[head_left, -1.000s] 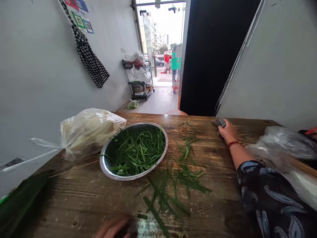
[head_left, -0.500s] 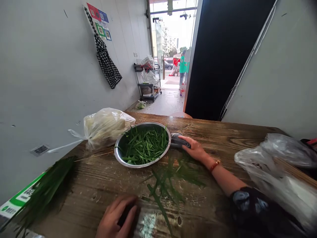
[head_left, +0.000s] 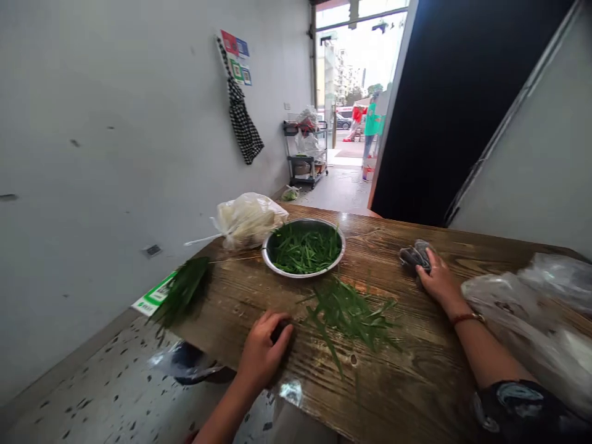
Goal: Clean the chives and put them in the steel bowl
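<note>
My right hand [head_left: 437,280] is closed over a dark grey crumpled bundle [head_left: 411,256], on the table right of the bowl; I cannot tell whether it is cloth or plastic. Nearer to me, my left hand [head_left: 268,342] rests on the tabletop by the front edge, thumb apart from loosely curled fingers, with nothing visible in it. Cut green leaves, like garlic chives [head_left: 308,250], fill a steel bowl [head_left: 303,274]. Between the hands lies a loose heap of the same leaves [head_left: 354,308]. A bunch of long leaves [head_left: 185,287] hangs over the left edge.
A tied clear bag with pale contents [head_left: 247,219] sits behind the bowl, by the wall. Clear plastic bags [head_left: 518,302] cover the table's right side. A green and white card [head_left: 155,296] is at the left edge. Beyond the wooden table [head_left: 388,246] stands a cart [head_left: 305,160] near the doorway.
My right hand and the grey bundle have moved right, away from the bowl's rim. My left hand stays on the table near the front edge. The view has swung left.
</note>
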Demonstrator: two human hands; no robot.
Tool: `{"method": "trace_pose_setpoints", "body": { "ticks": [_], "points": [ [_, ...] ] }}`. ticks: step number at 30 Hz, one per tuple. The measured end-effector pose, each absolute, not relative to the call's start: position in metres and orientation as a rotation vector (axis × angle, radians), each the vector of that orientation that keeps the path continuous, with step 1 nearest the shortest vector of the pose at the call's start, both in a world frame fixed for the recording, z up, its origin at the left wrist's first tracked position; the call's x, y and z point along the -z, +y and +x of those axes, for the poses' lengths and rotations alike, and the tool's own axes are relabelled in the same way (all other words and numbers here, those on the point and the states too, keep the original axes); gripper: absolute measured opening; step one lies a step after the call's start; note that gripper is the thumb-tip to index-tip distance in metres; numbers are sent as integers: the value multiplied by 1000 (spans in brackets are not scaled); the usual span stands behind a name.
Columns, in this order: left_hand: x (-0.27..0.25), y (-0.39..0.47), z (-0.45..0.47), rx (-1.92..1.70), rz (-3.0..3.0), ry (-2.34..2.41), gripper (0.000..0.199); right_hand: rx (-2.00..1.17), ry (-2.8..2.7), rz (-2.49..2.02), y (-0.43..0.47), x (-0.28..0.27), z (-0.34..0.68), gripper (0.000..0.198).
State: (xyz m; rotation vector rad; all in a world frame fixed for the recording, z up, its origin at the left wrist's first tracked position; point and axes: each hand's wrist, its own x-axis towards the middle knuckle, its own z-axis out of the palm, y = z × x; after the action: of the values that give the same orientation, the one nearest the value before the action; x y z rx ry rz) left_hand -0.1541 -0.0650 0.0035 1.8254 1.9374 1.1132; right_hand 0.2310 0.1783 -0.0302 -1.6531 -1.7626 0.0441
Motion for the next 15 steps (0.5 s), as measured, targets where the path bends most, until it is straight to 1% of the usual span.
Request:
{"method": "trace_pose_setpoints", "body": {
  "ticks": [3, 6, 9, 11, 13, 15],
  "points": [
    [0, -67, -154, -1300, 1726, 1926, 26, -74, -1890, -1628, 175, 50, 211, 62],
    [6, -66, -157, -1473, 1546, 1914, 37, -176, -2051, -1376, 144, 56, 177, 61],
    [6, -53, -161, -1555, 1319, 1846, 50, -294, -2062, -1179, 107, 54, 151, 56],
    [-1, -36, -163, -1589, 1102, 1735, 62, -403, -1996, -1105, 90, 51, 146, 52],
    [-13, -16, -164, -1604, 854, 1595, 68, -510, -1842, -1099, 82, 48, 147, 52],
    [-24, 4, -165, -1562, 732, 1523, 70, -580, -1622, -1148, 83, 44, 152, 55]
  ]
}}
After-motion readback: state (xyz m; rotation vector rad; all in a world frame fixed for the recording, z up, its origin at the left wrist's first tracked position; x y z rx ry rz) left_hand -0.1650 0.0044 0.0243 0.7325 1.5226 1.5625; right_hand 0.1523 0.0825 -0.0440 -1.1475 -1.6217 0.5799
